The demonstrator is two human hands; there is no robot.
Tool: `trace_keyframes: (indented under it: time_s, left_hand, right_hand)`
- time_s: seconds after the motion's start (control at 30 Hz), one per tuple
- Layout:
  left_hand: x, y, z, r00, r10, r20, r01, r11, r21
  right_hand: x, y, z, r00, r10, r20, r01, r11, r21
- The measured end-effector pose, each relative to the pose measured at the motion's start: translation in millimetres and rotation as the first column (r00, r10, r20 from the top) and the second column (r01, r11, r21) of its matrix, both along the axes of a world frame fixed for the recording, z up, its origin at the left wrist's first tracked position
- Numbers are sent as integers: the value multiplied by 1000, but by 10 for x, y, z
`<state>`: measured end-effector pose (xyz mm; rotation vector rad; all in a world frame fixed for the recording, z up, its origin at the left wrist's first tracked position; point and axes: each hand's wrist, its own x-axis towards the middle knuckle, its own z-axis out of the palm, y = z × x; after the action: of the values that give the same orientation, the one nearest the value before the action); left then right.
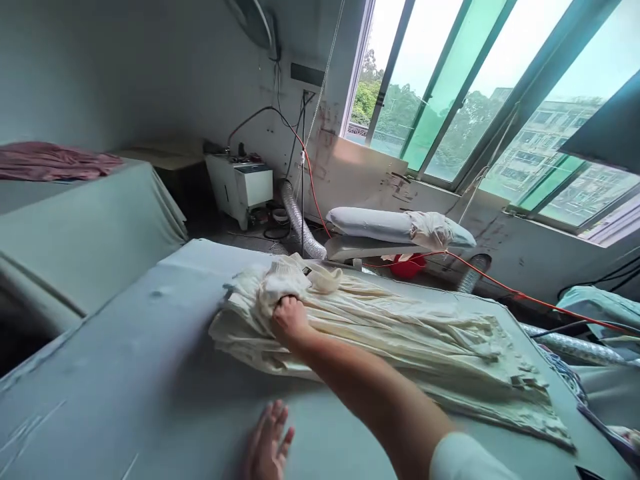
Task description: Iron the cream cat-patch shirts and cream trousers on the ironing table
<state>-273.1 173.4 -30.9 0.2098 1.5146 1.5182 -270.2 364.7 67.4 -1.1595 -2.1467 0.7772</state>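
Grey-green padded pressing table (125,373) carries a long cream pleated fabric garment (425,340), laid lengthwise across it. Right hand (289,319) curls its fingers into the bunched end, seemingly pinning it down. Left hand (267,443) lies flat nearby on the table, fingers spread wide, probably bracing.

Right hand (289,320) tight on the cream garment (400,340), left hand (267,443) flat on the grey table (125,373).

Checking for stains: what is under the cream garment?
Only the grey table cover shows around the cream garment, which lies on it. The right hand grips its bunched end. The patch beneath is covered.
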Motion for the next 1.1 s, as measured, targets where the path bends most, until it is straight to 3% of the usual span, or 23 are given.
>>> trace_keyframes:
  time_s: [0.03,0.1,0.17,0.23,0.27,0.33,0.4,0.43,0.47,0.53,0.6,0.63,0.7,0.8,0.9,0.97,1.03,1.07,1.1]
  left_hand:
    - [-125,-22,18,996,91,-2,-91,996,14]
    - [-355,161,272,975,191,-118,-171,972,159]
    - [-497,606,721,932,176,-316,-54,932,359]
    - [-519,1205,1214,812,99,-575,200,879,433]
    - [-497,1521,1432,701,47,-712,339,856,391]
    - [-440,2110,1757,399,-82,-913,527,836,155]
    - [-441,2581,1916,113,-247,-962,516,843,-156]
    - [-480,2761,1939,10,-341,-940,465,834,-297]
    - [-543,2905,1933,-64,-431,-900,412,810,-417]
    - [-706,3096,1861,-173,-593,-786,346,711,-612]
    - [-850,3191,1750,-265,-677,-686,344,598,-724]
    - [-897,3213,1695,-300,-688,-661,349,566,-747]
    - [-951,3220,1601,-349,-672,-653,370,542,-755]
    - [-1113,3128,1521,-386,-601,-700,405,571,-714]
    - [-1627,2840,1532,-316,-565,-762,382,660,-647]
    - [-2076,2556,1588,-219,-520,-825,262,783,-564]
    - [-2365,2305,1663,-134,-302,-944,106,943,-317]
    - [-2383,2231,1697,-97,-132,-986,81,987,-140]
    - [-2301,2204,1723,-45,28,-999,133,991,22]
  right_hand:
    - [2,-20,-66,997,15,73,-16,1000,20]
    - [123,-110,-188,963,48,267,-71,994,77]
    - [305,-242,-284,901,78,427,-134,986,102]
    - [455,-379,-339,876,104,470,-154,986,69]
    - [509,-439,-347,881,113,460,-150,988,43]
    - [594,-521,-319,901,140,411,-153,988,-1]
    - [690,-505,-234,935,164,315,-161,986,-37]
    - [753,-440,-171,959,143,245,-134,990,-53]
    - [827,-330,-97,984,77,161,-65,995,-82]
    - [986,30,67,976,-216,-26,206,956,-208]
    - [1104,528,205,841,-522,-140,454,823,-340]
    - [1128,795,240,772,-614,-163,525,762,-380]
    - [1087,1281,209,701,-688,-187,588,706,-395]
    - [868,1719,-62,686,-701,-194,582,689,-431]
    - [694,1779,-392,688,-691,-222,537,690,-485]
    - [686,1704,-536,690,-672,-271,487,707,-513]
    - [729,1608,-603,692,-637,-341,417,738,-531]
    - [751,1562,-616,690,-608,-393,366,761,-536]
    - [764,1518,-618,686,-574,-448,309,787,-534]
